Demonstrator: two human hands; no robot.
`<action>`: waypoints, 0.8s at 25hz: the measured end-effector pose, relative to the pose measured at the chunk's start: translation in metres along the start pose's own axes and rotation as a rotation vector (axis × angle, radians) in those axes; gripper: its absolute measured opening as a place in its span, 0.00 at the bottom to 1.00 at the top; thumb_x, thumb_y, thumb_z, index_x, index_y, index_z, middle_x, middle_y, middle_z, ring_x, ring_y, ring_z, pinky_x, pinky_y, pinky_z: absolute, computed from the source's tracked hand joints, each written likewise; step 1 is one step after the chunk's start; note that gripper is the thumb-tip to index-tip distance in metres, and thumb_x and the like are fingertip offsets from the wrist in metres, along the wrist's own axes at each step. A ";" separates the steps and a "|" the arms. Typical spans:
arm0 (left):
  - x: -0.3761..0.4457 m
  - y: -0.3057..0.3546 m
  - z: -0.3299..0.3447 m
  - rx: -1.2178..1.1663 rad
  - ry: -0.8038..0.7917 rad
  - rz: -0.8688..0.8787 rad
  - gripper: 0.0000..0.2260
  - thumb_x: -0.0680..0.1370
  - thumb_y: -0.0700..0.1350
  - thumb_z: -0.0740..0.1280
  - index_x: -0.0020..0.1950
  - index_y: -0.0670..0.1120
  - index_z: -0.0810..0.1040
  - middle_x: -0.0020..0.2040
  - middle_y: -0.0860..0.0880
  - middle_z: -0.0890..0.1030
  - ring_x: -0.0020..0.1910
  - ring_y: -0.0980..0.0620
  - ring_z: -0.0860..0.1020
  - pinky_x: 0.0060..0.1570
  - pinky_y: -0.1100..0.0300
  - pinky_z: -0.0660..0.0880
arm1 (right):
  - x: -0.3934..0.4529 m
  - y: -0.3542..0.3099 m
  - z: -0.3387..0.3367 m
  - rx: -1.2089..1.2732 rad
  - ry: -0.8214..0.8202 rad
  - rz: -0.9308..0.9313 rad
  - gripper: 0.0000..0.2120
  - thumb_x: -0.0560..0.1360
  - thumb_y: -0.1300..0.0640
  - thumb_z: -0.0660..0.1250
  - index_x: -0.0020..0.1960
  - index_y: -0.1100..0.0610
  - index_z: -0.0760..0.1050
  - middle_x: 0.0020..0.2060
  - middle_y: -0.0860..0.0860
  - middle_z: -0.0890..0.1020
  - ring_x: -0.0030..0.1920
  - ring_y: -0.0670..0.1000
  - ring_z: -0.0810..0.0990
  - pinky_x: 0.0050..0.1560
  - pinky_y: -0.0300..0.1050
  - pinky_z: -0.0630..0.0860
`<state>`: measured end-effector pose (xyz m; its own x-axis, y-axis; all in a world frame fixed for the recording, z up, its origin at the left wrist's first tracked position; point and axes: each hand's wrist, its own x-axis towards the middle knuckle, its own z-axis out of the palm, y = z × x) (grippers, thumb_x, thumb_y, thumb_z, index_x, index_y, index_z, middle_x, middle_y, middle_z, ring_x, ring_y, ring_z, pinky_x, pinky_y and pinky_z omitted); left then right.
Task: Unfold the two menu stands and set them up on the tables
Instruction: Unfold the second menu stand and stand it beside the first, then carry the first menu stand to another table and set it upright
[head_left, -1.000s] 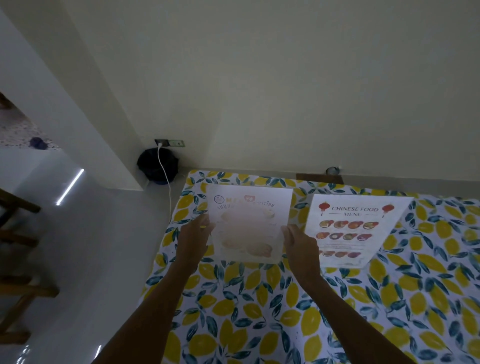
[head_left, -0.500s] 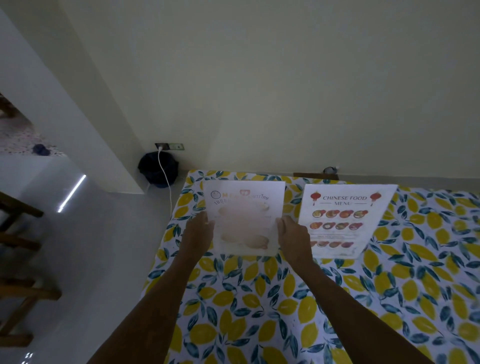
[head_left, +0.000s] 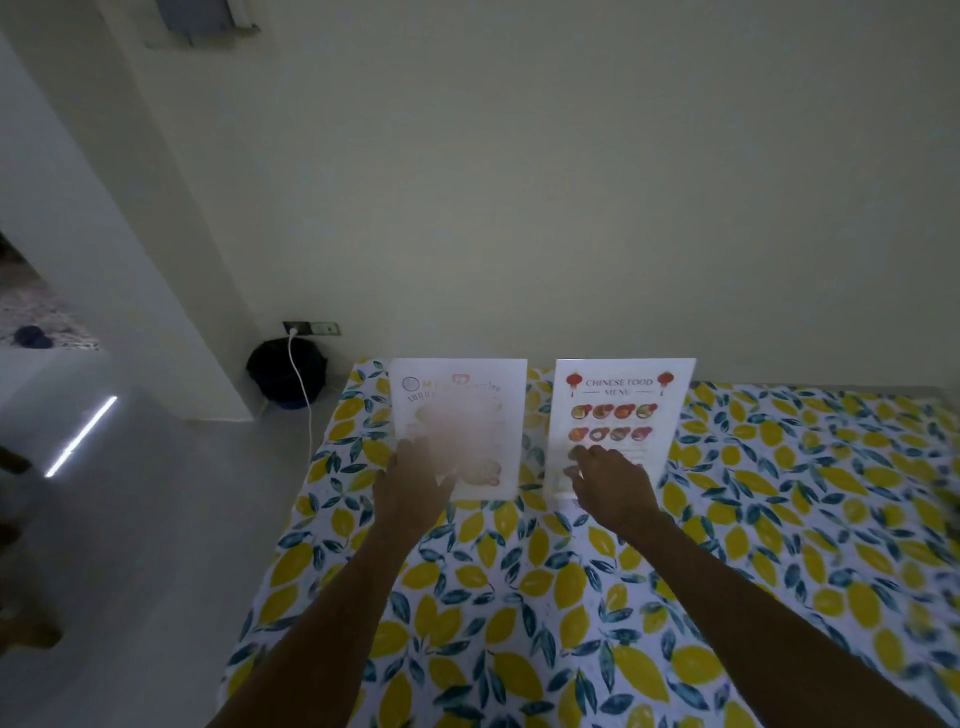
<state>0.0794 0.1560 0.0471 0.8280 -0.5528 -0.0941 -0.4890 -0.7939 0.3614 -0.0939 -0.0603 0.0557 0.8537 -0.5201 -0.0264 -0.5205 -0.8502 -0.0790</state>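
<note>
Both hands have let go of the left menu stand's edges. Lemon-print table (head_left: 519, 597) bears left menu stand (head_left: 460, 405) and right menu stand (head_left: 623, 395) upright at twelve o'clock. Left hand (head_left: 415, 483) and right hand (head_left: 610, 486) rest spread against their fronts.

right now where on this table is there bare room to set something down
Free: the tablecloth right of the Chinese food menu stand, and the near stretch between both forearms. Crowded: the far left corner, where the left menu stand, left hand and right hand sit.
</note>
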 end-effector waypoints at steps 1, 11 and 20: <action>-0.005 0.010 0.004 0.015 -0.015 0.017 0.31 0.76 0.59 0.65 0.72 0.45 0.62 0.69 0.42 0.68 0.66 0.39 0.71 0.60 0.43 0.74 | -0.007 0.007 -0.001 -0.019 -0.019 0.017 0.16 0.79 0.52 0.56 0.64 0.54 0.68 0.56 0.54 0.78 0.57 0.57 0.77 0.50 0.54 0.77; -0.007 0.116 0.055 0.015 -0.147 0.216 0.26 0.76 0.58 0.65 0.67 0.45 0.65 0.64 0.43 0.71 0.62 0.40 0.74 0.58 0.46 0.74 | -0.038 0.106 -0.005 0.000 -0.065 0.166 0.16 0.78 0.50 0.59 0.65 0.52 0.68 0.59 0.53 0.77 0.59 0.57 0.76 0.53 0.54 0.78; 0.038 0.177 0.114 -0.211 -0.141 -0.103 0.35 0.75 0.54 0.69 0.75 0.40 0.58 0.66 0.38 0.74 0.62 0.37 0.76 0.58 0.44 0.76 | 0.030 0.198 0.037 0.217 -0.104 0.205 0.17 0.77 0.53 0.60 0.65 0.57 0.70 0.57 0.58 0.80 0.57 0.60 0.79 0.51 0.54 0.78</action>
<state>-0.0075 -0.0345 0.0018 0.8170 -0.5132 -0.2630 -0.3241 -0.7858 0.5268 -0.1710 -0.2411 0.0026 0.7346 -0.6581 -0.1651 -0.6753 -0.6855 -0.2721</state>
